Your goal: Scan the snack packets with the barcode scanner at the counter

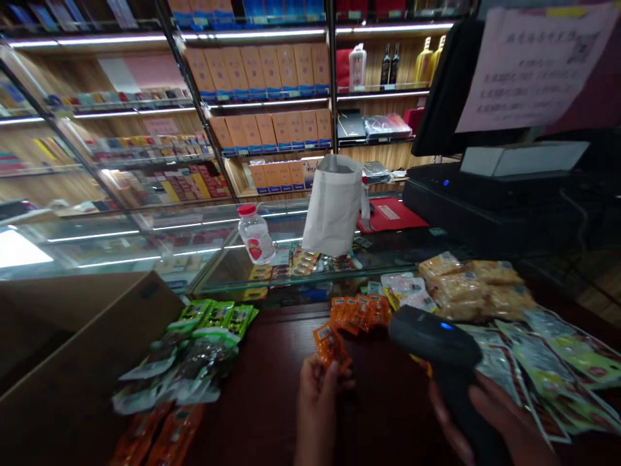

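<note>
My left hand (323, 382) pinches a small orange snack packet (331, 346) above the dark wooden counter. Wrapped in my right hand (495, 414) is the handle of a black barcode scanner (434, 336), which has a blue light on top. The scanner's head points left, toward the held packet. Several more orange packets (359, 313) lie in a row just beyond my left hand. Right of the scanner are flat green-and-white snack pouches (548, 362). Behind it sit clear bags of tan snacks (470, 285).
A cardboard box (97, 336) stands at the left, beside green packets (218, 317), dark-filled clear bags (194, 362) and orange packs (160, 433). On the glass case (233, 275) stand a red-capped bottle (255, 234) and a white bag (334, 207). A monitor (446, 84) rises at the right.
</note>
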The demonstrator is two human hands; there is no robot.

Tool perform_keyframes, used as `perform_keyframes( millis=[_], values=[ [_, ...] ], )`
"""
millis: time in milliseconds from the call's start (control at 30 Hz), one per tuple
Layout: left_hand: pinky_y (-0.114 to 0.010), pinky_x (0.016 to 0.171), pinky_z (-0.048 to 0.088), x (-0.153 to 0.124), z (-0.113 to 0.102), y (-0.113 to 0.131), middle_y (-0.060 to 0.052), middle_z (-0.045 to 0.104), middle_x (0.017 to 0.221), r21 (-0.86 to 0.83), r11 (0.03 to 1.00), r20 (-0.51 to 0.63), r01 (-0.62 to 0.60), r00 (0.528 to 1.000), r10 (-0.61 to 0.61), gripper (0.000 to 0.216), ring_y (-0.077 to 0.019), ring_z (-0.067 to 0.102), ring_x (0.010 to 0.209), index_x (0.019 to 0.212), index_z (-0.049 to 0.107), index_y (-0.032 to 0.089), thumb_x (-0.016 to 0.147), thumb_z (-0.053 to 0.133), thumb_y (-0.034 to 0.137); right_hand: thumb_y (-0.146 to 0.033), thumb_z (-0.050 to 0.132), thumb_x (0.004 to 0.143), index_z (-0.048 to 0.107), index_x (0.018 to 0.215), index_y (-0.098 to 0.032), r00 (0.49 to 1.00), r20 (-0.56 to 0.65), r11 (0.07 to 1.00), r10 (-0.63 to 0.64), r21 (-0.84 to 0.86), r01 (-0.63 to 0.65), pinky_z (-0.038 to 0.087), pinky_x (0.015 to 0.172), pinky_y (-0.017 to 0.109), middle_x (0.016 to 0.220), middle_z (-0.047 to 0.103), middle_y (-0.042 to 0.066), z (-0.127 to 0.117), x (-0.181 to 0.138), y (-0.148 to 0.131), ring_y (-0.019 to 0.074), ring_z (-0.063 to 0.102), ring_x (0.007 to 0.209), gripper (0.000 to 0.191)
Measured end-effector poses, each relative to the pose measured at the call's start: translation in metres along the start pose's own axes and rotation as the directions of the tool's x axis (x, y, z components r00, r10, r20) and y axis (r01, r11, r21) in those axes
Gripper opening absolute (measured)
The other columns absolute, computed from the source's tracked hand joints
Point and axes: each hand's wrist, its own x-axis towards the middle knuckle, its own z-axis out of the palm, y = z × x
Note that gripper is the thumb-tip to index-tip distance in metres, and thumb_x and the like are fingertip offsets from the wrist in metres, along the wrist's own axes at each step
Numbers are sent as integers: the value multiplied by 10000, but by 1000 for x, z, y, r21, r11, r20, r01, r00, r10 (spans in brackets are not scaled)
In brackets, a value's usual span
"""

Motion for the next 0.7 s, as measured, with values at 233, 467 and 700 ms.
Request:
perform_keyframes(
  millis=[233,467,700],
  values=[
    [-251,502,534,7,6,2,-25,728,739,-39,996,31,-83,996,84,422,-188,704,581,889,505,201,697,768,469,-526,718,801,641,835,-170,973,154,984,-173,-7,176,408,406,190,685,655,7,50,11,-24,85,527,449,366],
    [-275,632,585,14,5,3,-43,745,831,-14,980,23,-200,980,200,406,-192,738,691,860,552,175,657,793,430,-555,687,814,633,880,-173,959,193,977,-207,-16,214,398,372,192,647,647,-1,44,14,-3,92,513,412,392],
    [-309,711,600,21,3,-5,-57,751,832,-24,974,36,-227,973,228,390,-202,749,741,890,537,171,698,775,414,-525,662,845,647,1045,-168,942,234,970,-242,32,241,418,378,212,686,660,9,35,14,-6,107,519,433,409]
  ],
)
